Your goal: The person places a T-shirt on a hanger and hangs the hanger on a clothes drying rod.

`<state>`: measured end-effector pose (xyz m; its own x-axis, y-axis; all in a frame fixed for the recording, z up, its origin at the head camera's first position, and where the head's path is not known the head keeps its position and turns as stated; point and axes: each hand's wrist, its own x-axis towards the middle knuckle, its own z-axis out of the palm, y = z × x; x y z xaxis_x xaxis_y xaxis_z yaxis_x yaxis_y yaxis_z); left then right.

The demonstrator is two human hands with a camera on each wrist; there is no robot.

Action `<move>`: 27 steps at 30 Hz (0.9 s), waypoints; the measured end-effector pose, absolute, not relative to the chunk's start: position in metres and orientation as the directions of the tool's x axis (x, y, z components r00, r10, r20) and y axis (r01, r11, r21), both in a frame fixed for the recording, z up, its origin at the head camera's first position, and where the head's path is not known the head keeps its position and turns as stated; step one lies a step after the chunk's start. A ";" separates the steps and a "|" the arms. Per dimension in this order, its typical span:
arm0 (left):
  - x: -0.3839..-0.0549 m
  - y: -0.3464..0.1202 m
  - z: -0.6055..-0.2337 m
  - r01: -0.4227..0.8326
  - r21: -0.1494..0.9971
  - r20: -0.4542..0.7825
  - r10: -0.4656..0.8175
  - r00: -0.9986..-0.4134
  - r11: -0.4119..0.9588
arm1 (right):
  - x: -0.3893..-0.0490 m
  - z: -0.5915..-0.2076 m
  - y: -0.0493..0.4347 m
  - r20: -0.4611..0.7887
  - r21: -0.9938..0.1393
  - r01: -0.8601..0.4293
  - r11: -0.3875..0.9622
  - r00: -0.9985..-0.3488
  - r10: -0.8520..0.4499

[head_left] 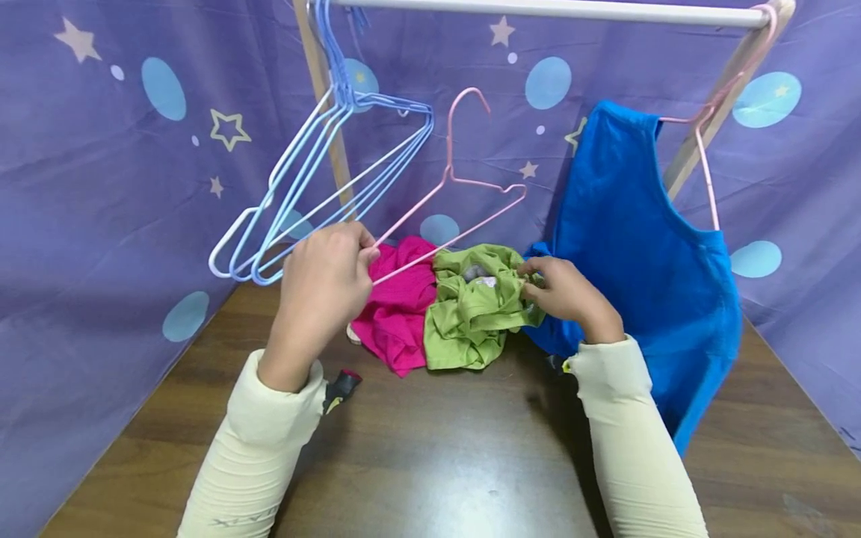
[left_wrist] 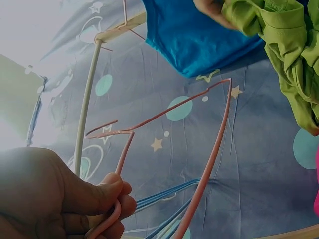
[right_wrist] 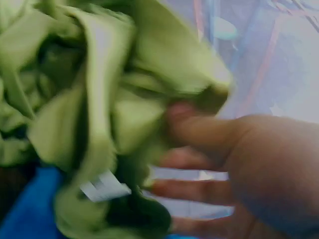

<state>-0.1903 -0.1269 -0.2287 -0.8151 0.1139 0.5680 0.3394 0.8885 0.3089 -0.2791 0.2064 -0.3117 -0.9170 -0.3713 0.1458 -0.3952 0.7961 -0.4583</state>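
My left hand point(head_left: 326, 273) grips one lower corner of a pink wire hanger point(head_left: 449, 173), holding it upright with its hook raised. In the left wrist view, thumb and fingers close round the hanger's bent end. Across from it, my right hand point(head_left: 561, 288) is at the right edge of a crumpled green garment point(head_left: 464, 340) on the table. The right wrist view, blurred, shows the thumb on the green cloth and fingers under its edge, pinching it; a white label point(right_wrist: 105, 187) shows on the garment. The hanger overlaps the green garment in the head view.
A crumpled magenta garment point(head_left: 393, 329) lies left of the green one on the wooden table point(head_left: 430, 448). Several blue and white hangers point(head_left: 323, 179) hang at the rack's left. A blue sleeveless top point(head_left: 646, 261) hangs on another pink hanger at the right end of the rod point(head_left: 572, 9).
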 end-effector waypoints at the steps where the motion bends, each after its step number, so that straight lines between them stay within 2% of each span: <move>1: -0.191 -0.127 -0.228 0.341 0.307 0.569 0.116 -0.814 0.889 | -0.277 -0.311 0.211 0.078 -0.458 -0.361 0.812 -0.927 -0.368; 3: -0.190 -0.127 -0.228 0.344 0.303 0.570 0.120 -0.813 0.889 | -0.273 -0.310 0.218 -0.007 -0.449 -0.309 0.838 -0.937 -0.350; 5: -0.191 -0.126 -0.227 0.347 0.299 0.574 0.123 -0.810 0.889 | -0.271 -0.310 0.222 -0.039 -0.431 -0.279 0.858 -0.944 -0.326; 14: -0.190 -0.129 -0.226 0.348 0.304 0.567 0.125 -0.814 0.887 | -0.276 -0.311 0.224 -0.009 -0.383 -0.264 0.885 -0.957 -0.289; 17: -0.190 -0.130 -0.226 0.346 0.302 0.567 0.125 -0.814 0.888 | -0.277 -0.312 0.226 0.087 -0.393 -0.276 0.877 -0.961 -0.264; 21: -0.190 -0.130 -0.225 0.347 0.302 0.572 0.123 -0.811 0.888 | -0.277 -0.311 0.227 0.303 -0.412 -0.318 0.854 -0.932 -0.201; 24: -0.189 -0.131 -0.224 0.348 0.300 0.578 0.121 -0.807 0.888 | -0.277 -0.310 0.225 0.408 -0.471 -0.321 0.821 -0.905 -0.120; 27: -0.187 -0.133 -0.223 0.348 0.295 0.590 0.117 -0.799 0.890 | -0.278 -0.308 0.222 0.462 -0.555 -0.304 0.774 -0.887 -0.017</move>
